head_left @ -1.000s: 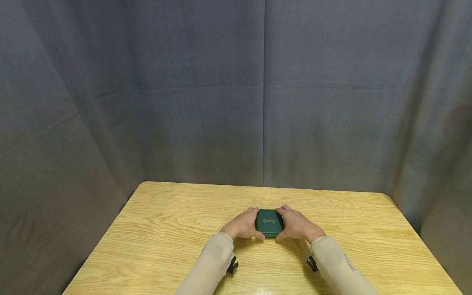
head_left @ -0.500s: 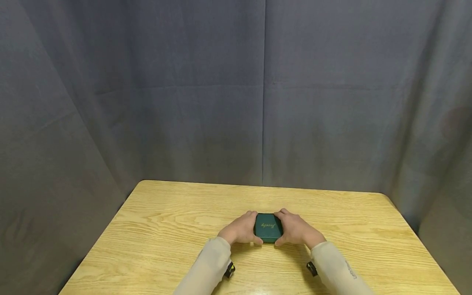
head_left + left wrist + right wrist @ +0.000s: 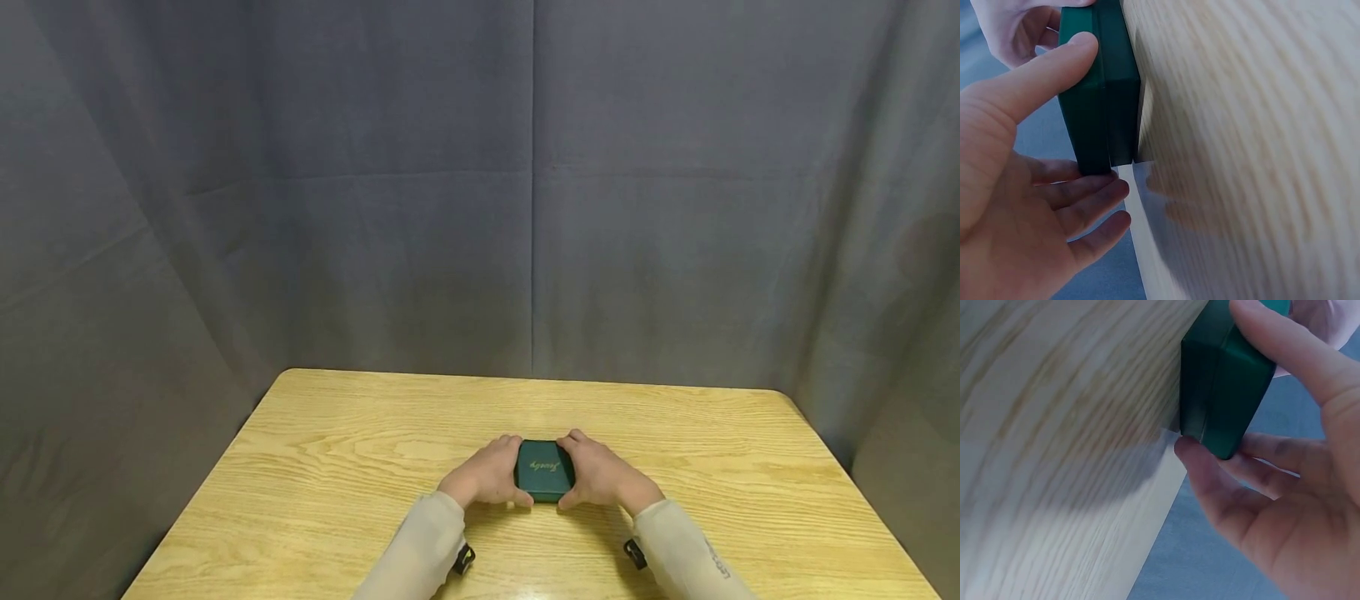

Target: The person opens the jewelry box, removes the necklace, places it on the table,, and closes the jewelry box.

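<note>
A small dark green jewelry box (image 3: 544, 468) with gold lettering on its lid is held between both hands over the wooden table. The lettering appears upside down in the head view, and the lid is closed. My left hand (image 3: 486, 477) grips the left side, its thumb (image 3: 1054, 72) on the near face and its fingers around the far corner. On the opposite side my right hand (image 3: 602, 477) holds the box likewise, thumb (image 3: 1285, 340) against the near face. Both wrist views show the underside right at the tabletop.
The light wood table (image 3: 337, 500) has rounded far corners. Grey curtains (image 3: 405, 250) hang behind it and along both sides. A black wrist device (image 3: 464, 558) sits under the left sleeve, and another device (image 3: 635, 553) under the right.
Both hands and the jewelry box have shifted a little toward the near edge of the table and slightly left. The grip looks the same throughout.
</note>
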### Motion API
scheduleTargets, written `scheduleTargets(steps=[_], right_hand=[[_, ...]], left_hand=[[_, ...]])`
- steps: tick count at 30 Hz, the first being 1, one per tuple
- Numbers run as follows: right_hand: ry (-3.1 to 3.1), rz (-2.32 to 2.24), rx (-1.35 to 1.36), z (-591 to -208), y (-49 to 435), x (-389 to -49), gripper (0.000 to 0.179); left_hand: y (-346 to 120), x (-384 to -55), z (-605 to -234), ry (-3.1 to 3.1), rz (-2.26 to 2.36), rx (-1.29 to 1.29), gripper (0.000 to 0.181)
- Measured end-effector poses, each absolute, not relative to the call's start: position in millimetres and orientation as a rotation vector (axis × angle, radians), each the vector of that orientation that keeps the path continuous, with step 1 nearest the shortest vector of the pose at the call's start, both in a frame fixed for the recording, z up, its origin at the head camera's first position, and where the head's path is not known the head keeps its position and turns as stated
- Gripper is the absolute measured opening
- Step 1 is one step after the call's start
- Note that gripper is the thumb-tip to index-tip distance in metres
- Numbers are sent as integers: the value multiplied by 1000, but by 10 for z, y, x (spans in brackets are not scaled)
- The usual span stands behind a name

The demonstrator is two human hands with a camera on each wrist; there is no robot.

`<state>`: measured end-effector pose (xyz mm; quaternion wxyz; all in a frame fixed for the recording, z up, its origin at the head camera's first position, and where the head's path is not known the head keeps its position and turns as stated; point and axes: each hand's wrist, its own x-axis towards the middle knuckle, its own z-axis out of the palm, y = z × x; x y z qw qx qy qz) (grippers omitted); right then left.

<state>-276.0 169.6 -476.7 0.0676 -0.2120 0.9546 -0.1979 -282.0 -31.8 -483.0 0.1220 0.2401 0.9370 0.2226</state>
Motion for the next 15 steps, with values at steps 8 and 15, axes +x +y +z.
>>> scheduleTargets(steps=[8, 15], right_hand=[[2863, -600, -638, -4738, 1679, -2717, 89], [2878, -572, -685, -4762, 1673, -2700, 89]], left_hand=[[-328, -2787, -4830, 2741, 630, 696, 84], [-330, -2743, -4821, 2726, 645, 680, 87]])
